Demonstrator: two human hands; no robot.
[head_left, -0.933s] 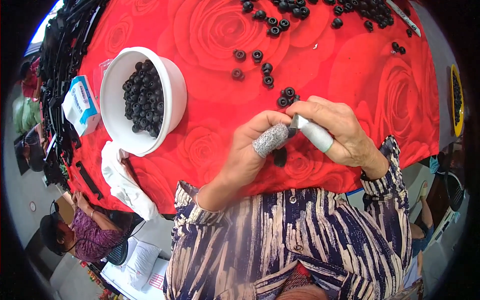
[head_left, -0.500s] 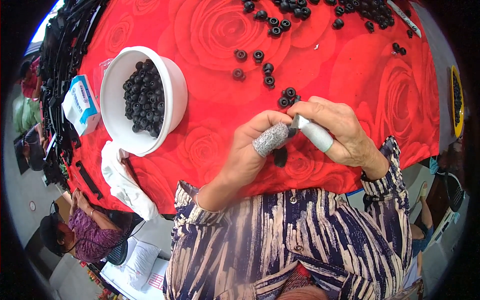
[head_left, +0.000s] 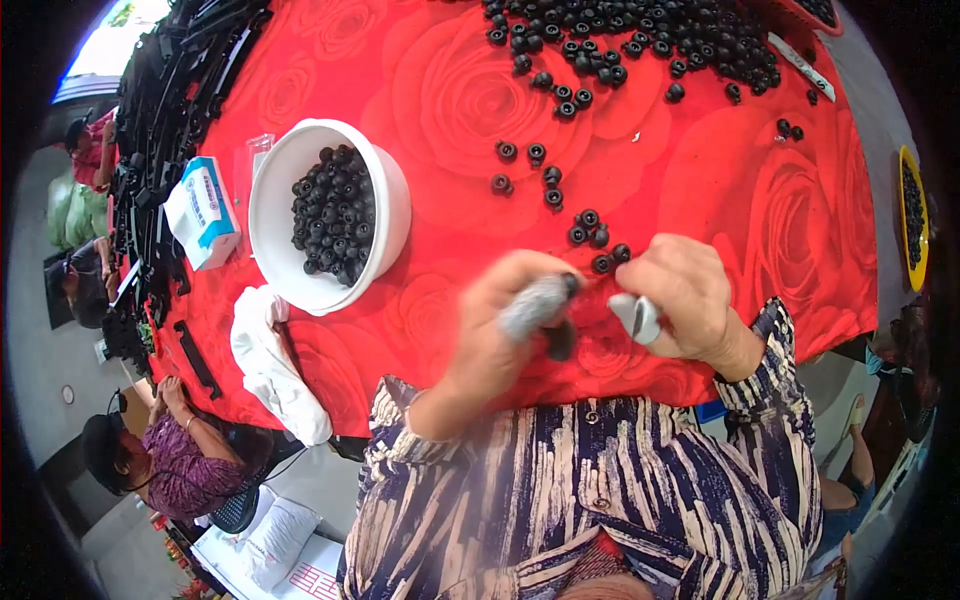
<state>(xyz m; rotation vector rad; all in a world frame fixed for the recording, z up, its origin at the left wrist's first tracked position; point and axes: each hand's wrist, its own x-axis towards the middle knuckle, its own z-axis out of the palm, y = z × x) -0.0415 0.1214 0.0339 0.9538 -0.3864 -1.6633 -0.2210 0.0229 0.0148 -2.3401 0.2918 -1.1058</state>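
My left hand (head_left: 495,315), smeared by motion, has a grey speckled sleeve on its thumb. It is closed on a small round black part (head_left: 571,283) at the thumb's tip. A dark patch (head_left: 561,342) shows just below that thumb. My right hand (head_left: 685,300) has its fingers curled, their inside hidden, beside a pair of loose black parts (head_left: 611,258). On its thumb is a pale cover (head_left: 645,322) with a small metal blade at the end. Several more black knobbed parts (head_left: 589,228) lie on the red cloth beyond my hands.
A white bowl (head_left: 395,215) of black parts stands left, near a tissue box (head_left: 205,215) and white cloth (head_left: 270,365). Black strips (head_left: 165,130) pile along the left edge. Many loose parts (head_left: 690,40) spread at the back. A yellow tray (head_left: 925,240) is far right; another person (head_left: 190,460) sits left.
My hands have moved apart from each other. The left now carries a black part at its thumb tip; the right is lower beside the loose pieces. The whole view has shifted slightly.
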